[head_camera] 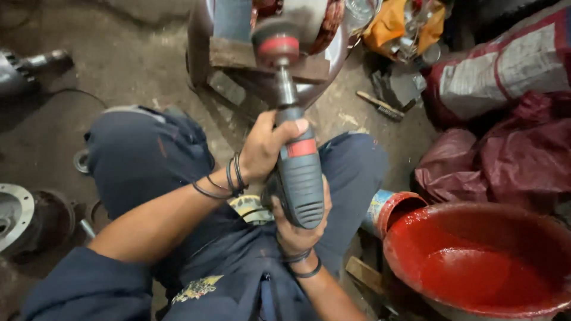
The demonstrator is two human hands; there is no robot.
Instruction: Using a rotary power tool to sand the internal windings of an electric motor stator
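Power tool (299,172), grey with red label band: my left hand (264,148) and right hand (300,229) grip it, long axis pointing away, red-banded head (276,38) at motor housing (267,59). Red-and-white sack (505,65) right.

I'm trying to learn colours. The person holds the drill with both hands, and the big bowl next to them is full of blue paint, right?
Not quite. The paint in the bowl is red, not blue, as the head view shows. The rest is right: the left hand and the right hand both hold the drill.
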